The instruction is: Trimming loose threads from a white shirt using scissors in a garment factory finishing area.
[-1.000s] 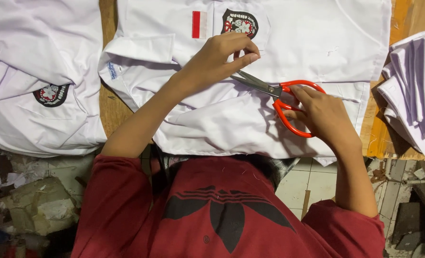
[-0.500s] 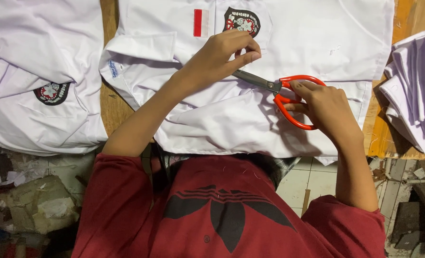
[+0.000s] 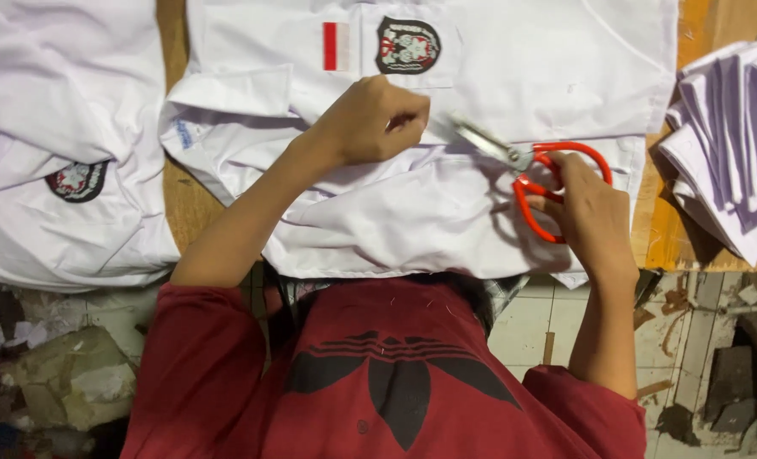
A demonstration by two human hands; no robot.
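Observation:
A white shirt (image 3: 523, 59) with a red-and-white flag patch and a dark crest badge lies spread on the wooden table (image 3: 172, 183). My left hand (image 3: 374, 119) rests on it just below the chest pocket, fingers curled and pinching the cloth. My right hand (image 3: 586, 212) grips red-handled scissors (image 3: 527, 166), whose metal blades point up-left toward my left hand, their tips a short gap from it. The blades lie over the shirt front.
Another white shirt (image 3: 55, 127) with a crest badge lies at the left. A stack of folded white cloth (image 3: 731, 144) sits at the right table edge. Below the table are tiled floor and debris. My red top fills the bottom.
The scissors have drawn back to the right, away from my left hand. My left hand stayed on the shirt below the badge.

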